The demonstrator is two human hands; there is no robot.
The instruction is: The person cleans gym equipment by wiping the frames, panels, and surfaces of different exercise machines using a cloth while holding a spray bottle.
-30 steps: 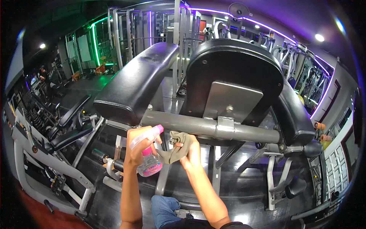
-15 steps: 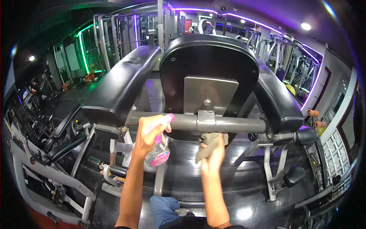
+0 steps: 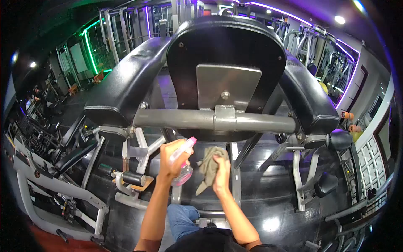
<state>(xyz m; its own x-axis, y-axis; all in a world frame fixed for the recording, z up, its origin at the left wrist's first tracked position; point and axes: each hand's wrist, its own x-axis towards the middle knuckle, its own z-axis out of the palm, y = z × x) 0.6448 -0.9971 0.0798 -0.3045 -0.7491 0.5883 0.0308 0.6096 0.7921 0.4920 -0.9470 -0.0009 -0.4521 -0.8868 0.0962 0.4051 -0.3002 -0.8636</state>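
Note:
My left hand (image 3: 171, 158) is wrapped round the neck of a clear spray bottle (image 3: 184, 175) with a pink and white trigger head. The bottle's nozzle points right, toward the cloth. In my right hand (image 3: 221, 174) is a crumpled grey-green cloth (image 3: 210, 166), one corner hanging down. Both hands are just below a grey steel crossbar (image 3: 176, 119), apart from it. Behind the bar stands a black backrest (image 3: 226, 46) with a bolted metal plate (image 3: 228, 86). Long black pads lie on either side, the left pad (image 3: 126, 84) and the right pad (image 3: 308, 96).
A black roller (image 3: 136, 179) on a grey frame is low on the left. Grey machine tubing (image 3: 63, 189) fills the lower left. At the right stand a metal leg (image 3: 298, 180) and a white lattice panel (image 3: 369, 161). Other gym machines line the back.
Both hands have dropped away from the crossbar, and the cloth has moved left and down, closer to the bottle. The bottle has turned in my left hand. The view has tilted downward slightly.

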